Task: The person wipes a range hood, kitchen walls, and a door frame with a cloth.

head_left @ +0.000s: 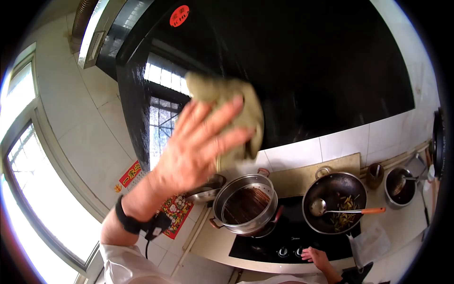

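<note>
**Olive cloth (253, 111) under a spread left hand (189, 158)**

The cloth lies just above the middle of the view, toward twelve o'clock, in front of the glossy black hood panel (326, 66); blur hides whether it touches. The left hand comes in from seven o'clock, a black wristband (126, 215) around its wrist. Its grip is spread, fingers fanned across the cloth; whether they also pinch a fold, I cannot tell. The right hand (316, 257), at five o'clock, has a loosely spread grip beside a knob (299, 252) of the black stove (262, 251). Between five and six o'clock, a metal pot (225, 224) stands on the stove; at four o'clock sits a wok (336, 182) of food, a ladle (318, 207) with an orange handle lying in it. The pale tabletop (205, 242) surrounds the stove.
</note>
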{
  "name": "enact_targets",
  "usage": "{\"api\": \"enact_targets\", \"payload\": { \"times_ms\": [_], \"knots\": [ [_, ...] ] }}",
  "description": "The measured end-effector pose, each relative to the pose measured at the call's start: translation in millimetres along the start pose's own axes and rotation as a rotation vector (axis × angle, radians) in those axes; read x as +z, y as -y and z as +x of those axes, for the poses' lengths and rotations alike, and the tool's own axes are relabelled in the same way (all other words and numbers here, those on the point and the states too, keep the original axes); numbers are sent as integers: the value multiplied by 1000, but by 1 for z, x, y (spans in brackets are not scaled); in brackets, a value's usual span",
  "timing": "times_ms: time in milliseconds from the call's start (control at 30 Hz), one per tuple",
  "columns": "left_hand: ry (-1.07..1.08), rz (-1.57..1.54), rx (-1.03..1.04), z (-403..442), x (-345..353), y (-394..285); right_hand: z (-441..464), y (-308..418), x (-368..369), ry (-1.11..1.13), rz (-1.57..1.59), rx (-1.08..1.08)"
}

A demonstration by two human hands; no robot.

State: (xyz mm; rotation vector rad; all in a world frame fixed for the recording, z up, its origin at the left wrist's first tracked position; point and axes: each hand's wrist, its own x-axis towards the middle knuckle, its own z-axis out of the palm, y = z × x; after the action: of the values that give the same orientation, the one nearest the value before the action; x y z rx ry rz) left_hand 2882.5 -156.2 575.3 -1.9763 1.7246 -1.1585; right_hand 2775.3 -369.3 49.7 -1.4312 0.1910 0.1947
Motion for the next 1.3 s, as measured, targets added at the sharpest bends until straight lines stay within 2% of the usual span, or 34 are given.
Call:
{"api": "enact_targets", "payload": {
  "times_ms": [100,133,167,200,233,267,300,367,400,433,467,567,667,733,833,867,900,933,967,1033,1100,1133,1167,1233,1300],
  "knots": [
    [-175,246,84,58,-16,80,7,20,1,-9,-39,-60],
    [-248,270,-18,77,-19,115,9,23,2,-12,-39,-73],
    [-87,217,-59,98,-44,147,12,24,5,-15,-36,-87],
    [-121,83,-277,119,-51,151,15,25,9,-17,-30,-86],
    [-122,72,-285,133,-58,156,15,26,12,-27,-6,-85],
    [-137,-241,-362,138,-60,138,14,24,15,-36,18,-83],
    [-135,-242,-361,134,-57,138,16,19,17,-36,21,-81],
    [-136,33,-157,121,-49,140,15,2,21,-38,93,-58],
    [-157,115,-113,107,-37,117,13,-5,22,-18,102,-18],
    [-83,176,-20,93,-33,85,11,-7,23,-16,105,-19],
    [-190,190,102,78,-14,60,6,-9,24,7,106,23],
    [53,82,-11,32,2,-28,8,-15,23,38,123,64],
    [45,56,-53,15,11,-39,12,-11,19,80,-58,1],
    [-61,84,-58,28,12,-19,15,-2,17,66,-73,-28],
    [-310,296,23,69,-1,78,16,8,18,39,-89,-65],
    [-301,212,-126,88,-9,101,18,9,19,15,-77,-86],
    [-163,201,-140,106,-36,120,19,9,22,-8,-65,-105],
    [-171,172,-215,121,-44,137,19,9,27,-17,-33,-102],
    [-193,64,-308,129,-49,124,18,9,32,-19,-33,-94],
    [-200,39,-270,131,-41,142,18,8,40,-4,-24,-99],
    [-137,169,-107,107,-32,96,16,-1,43,43,-35,-75],
    [-207,217,-35,90,-13,72,14,-5,47,46,-18,-46],
    [-258,65,72,74,2,53,14,-9,49,62,-11,-13],
    [-178,149,-12,26,20,-7,14,-14,50,119,-69,-2],
    [-102,62,-124,-7,25,-37,14,-7,53,125,-116,25]
  ]
}}
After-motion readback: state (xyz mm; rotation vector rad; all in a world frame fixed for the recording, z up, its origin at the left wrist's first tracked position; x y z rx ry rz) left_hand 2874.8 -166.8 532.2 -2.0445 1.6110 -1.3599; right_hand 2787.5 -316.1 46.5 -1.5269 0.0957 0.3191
